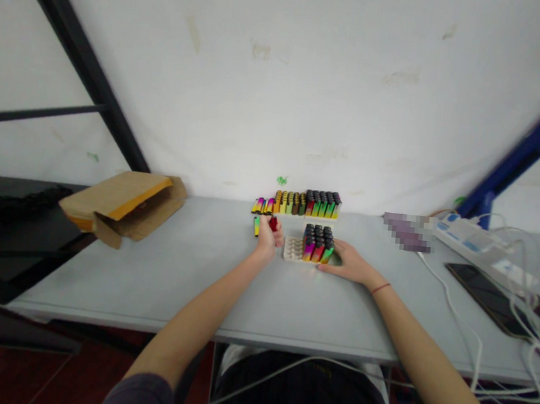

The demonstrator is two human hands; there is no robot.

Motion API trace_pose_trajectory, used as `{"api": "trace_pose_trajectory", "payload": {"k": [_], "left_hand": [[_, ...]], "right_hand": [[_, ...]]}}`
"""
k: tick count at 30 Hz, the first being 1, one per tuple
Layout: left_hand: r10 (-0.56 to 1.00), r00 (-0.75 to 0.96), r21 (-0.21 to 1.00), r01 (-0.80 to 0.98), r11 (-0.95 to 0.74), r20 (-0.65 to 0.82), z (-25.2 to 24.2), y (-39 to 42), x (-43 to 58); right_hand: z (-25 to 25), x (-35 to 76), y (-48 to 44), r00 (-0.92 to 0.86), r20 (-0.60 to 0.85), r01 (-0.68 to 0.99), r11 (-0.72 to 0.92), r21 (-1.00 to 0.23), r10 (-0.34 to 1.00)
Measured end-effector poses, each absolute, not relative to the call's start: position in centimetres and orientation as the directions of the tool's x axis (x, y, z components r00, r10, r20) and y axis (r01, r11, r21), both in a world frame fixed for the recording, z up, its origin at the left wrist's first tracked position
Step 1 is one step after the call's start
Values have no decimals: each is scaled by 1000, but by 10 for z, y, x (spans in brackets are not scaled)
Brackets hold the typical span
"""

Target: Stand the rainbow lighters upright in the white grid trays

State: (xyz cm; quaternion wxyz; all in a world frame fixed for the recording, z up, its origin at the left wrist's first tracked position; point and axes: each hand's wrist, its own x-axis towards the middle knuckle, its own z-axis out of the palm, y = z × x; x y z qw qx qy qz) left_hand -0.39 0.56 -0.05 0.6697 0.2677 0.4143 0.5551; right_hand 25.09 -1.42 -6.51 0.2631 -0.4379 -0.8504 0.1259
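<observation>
My left hand (268, 239) is closed around a lighter with a dark red part (273, 223) showing between the fingers; the rest is hidden. Just left of it lies a green-and-yellow lighter (256, 226). To its right, a white tray (292, 249) with round holes holds upright multicoloured lighters (317, 244) with black tops on its right side; holes on its left side are bare. My right hand (349, 263) grips the tray's right end, thumb at the front corner and fingers beside the lighters.
Behind stand a block of lighters (322, 204), a row of yellowish and dark lighters (290, 203) and several lying lighters (263, 206). An open cardboard box (123, 199) lies left. At right are a phone (489, 299), a power strip (481, 253) and white cables (452, 305).
</observation>
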Motion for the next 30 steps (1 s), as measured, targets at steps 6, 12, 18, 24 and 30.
{"api": "trace_pose_trajectory", "payload": {"k": [6, 12, 18, 24, 30], "left_hand": [[969, 54, 796, -560, 231, -243, -5, 10, -4], [996, 70, 928, -363, 85, -64, -18, 20, -3], [922, 124, 920, 105, -379, 366, -38, 29, -7], [828, 337, 796, 273, -541, 447, -52, 40, -12], [765, 422, 678, 371, -635, 486, -51, 41, -16]], "right_hand": [[-66, 251, -14, -481, 363, 652, 603, -460, 798], [-65, 251, -14, -490, 352, 658, 603, -451, 798], [-65, 251, -14, -491, 336, 671, 595, -442, 804], [-65, 251, -14, -491, 339, 668, 596, -445, 803], [-67, 251, -13, -488, 342, 669, 596, -445, 803]]}}
